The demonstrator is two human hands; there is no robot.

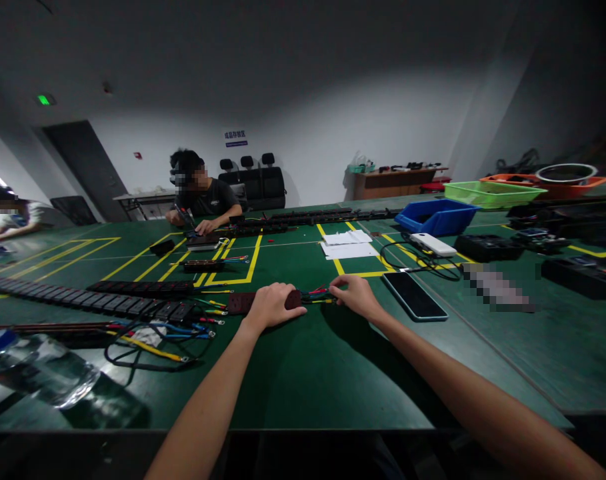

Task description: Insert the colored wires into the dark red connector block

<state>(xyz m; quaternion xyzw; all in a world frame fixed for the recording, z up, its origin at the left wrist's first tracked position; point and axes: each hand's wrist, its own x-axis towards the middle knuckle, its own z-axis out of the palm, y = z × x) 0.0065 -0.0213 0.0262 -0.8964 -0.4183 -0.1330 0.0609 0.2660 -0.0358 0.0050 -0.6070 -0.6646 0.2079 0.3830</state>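
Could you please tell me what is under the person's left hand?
A dark red block lies under the left hand; its left end shows, its middle is covered.

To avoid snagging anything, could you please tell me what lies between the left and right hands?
In the head view, coloured wires run from the dark red strip under the left hand toward the right hand.

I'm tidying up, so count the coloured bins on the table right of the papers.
3: the blue bin nearest; the green bin beyond it, further right; the orange bin behind the green one, partly hidden. Others may be hidden behind these.
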